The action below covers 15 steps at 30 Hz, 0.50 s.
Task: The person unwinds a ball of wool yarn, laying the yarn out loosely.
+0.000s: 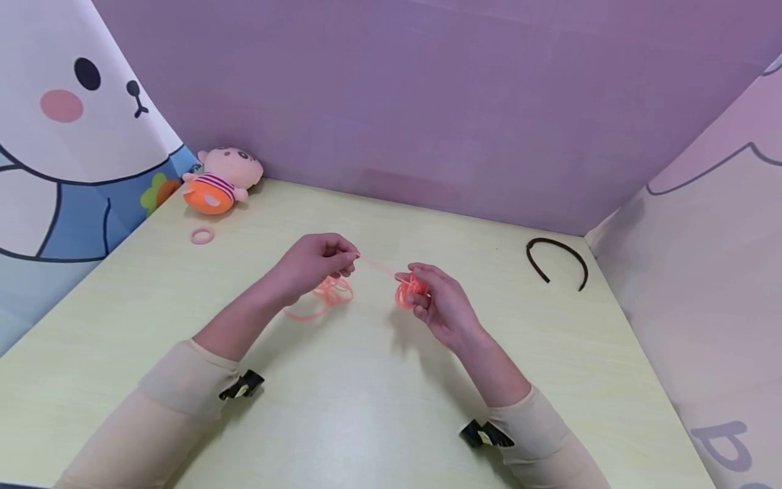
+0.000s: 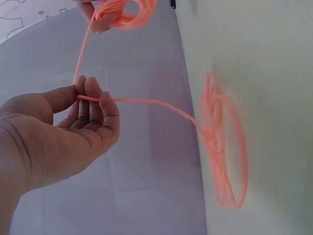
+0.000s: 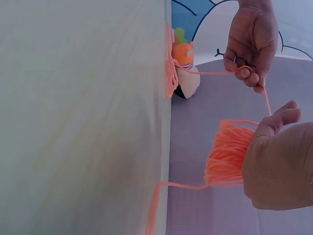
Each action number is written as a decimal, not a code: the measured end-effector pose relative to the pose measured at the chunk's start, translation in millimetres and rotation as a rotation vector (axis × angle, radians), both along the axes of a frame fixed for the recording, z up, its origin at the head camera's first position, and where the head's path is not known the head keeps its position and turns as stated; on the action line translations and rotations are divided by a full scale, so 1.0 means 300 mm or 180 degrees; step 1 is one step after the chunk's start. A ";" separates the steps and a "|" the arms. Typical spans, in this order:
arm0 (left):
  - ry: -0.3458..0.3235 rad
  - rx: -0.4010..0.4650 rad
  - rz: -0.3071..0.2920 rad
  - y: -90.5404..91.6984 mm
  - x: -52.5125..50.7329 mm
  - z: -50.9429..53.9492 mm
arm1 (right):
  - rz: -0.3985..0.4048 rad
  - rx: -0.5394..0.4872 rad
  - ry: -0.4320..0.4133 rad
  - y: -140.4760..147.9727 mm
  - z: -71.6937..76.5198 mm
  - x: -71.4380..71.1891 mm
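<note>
Pale sleeves (image 1: 177, 394) lay nearest, angled inward from the table's (image 1: 366, 421) near edge. Orange yarn was held above the table's middle: left hand (image 1: 318, 261) pinched a strand (image 1: 377, 264) between thumb and forefinger, tips together, other fingers bent; right hand (image 1: 449, 305) held a looped bundle (image 3: 227, 154), fingers curled about it, one reaching out straighter. Which fingers sat inside the loops, could not tell. Loose pile (image 2: 215, 142) rested on the tabletop near the left hand, rather closer to the left edge than the right, joined to the pinch by a gently curving line. Handling the strand well seemed to want a light pinch that let yarn slip without snagging, a mild even pull, loops laid side by side, and an eye on the pile for knots. Strand's long axis ran crosswise, from the left fingertips toward the right edge, slanting slightly to the near edge. Bundle's turns lay roughly parallel in the right wrist view; its ring opening showed from the left wrist. Doll (image 1: 208, 197) lay by the far left corner, pink ring (image 1: 193, 236) near the left edge, dark headband (image 1: 552, 241) near the far right corner, ends toward the near edge.
</note>
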<state>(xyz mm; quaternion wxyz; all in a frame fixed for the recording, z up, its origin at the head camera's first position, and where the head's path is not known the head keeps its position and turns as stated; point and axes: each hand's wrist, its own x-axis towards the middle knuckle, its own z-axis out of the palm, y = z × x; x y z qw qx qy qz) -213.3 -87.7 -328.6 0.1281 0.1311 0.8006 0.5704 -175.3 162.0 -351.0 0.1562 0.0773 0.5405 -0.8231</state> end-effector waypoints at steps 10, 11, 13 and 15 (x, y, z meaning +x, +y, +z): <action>0.0088 0.0111 0.0274 -0.038 -0.026 0.007 | -0.0051 0.0010 0.0018 0.000 -0.002 0.000; 0.0097 0.0102 0.0321 -0.043 -0.029 0.007 | -0.0057 0.0004 0.0011 0.000 -0.002 -0.001; 0.0128 0.0093 0.0419 -0.053 -0.035 0.007 | -0.0061 0.0003 0.0003 0.000 -0.003 -0.002; 0.0150 0.0075 0.0538 -0.062 -0.040 0.009 | -0.0072 0.0017 -0.0008 0.000 -0.003 -0.002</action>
